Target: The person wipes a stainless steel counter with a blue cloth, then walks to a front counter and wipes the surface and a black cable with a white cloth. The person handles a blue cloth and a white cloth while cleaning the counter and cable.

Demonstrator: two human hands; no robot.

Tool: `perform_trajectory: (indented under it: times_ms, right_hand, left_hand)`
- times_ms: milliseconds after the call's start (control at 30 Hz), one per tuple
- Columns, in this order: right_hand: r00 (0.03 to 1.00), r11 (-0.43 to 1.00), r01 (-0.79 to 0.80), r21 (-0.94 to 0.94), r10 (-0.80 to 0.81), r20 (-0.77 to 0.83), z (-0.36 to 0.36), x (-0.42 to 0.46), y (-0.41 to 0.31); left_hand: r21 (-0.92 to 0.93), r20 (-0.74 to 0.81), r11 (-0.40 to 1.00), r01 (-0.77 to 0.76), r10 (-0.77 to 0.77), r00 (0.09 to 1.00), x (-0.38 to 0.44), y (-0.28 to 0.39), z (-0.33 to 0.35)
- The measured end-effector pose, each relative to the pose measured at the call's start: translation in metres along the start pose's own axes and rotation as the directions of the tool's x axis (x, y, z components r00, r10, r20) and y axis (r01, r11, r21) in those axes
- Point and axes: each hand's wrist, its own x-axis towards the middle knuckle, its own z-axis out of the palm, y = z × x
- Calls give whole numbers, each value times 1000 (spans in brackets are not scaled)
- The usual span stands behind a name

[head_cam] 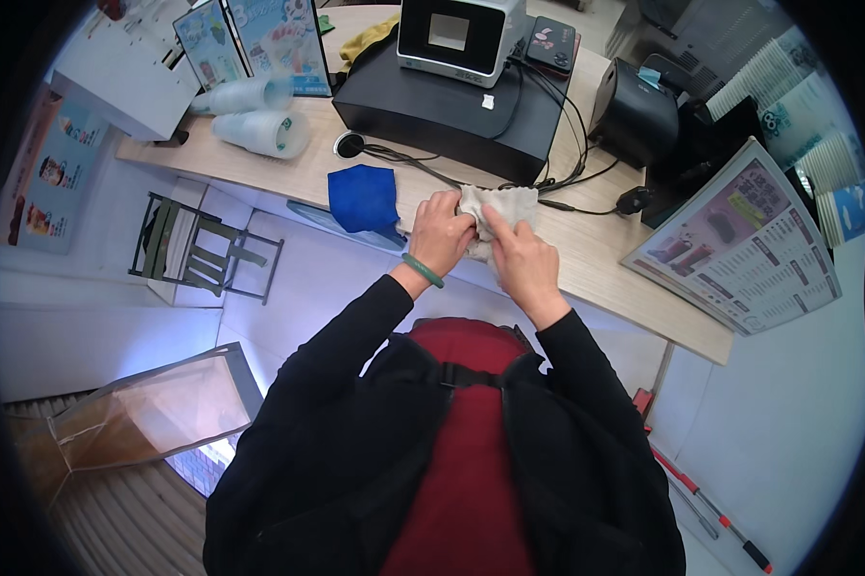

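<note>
Both of my hands are on a whitish cloth (513, 204) at the front edge of a light wood counter (590, 266). My left hand (439, 232), with a green bangle (423, 271) on its wrist, pinches the cloth's left side. The index finger of my right hand (524, 261) is stretched out onto the cloth; its other fingers are curled, and part of the cloth hangs below between the hands. A blue cloth (362, 198) lies left of my left hand, over the counter's edge. Black cables (432, 167) run just behind the whitish cloth.
A black cash drawer (432, 108) carries a white-framed device (461, 39) and a phone (551, 45). Stacked plastic cups (259, 133) lie at left. A black printer-like box (634, 104) and a menu board (742, 237) stand at right. A folding stool (202, 248) is below.
</note>
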Motion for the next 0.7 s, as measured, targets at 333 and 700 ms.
perform_trajectory:
  times_ms: [333, 700]
  right_hand:
    - [993, 989, 114, -93, -111, 39, 13, 11, 14]
    - [981, 975, 126, -180, -150, -121, 2, 17, 57]
  left_hand:
    - [-50, -30, 998, 34, -36, 999, 1, 9, 0]
    - [-113, 28, 990, 85, -82, 996, 9, 11, -4]
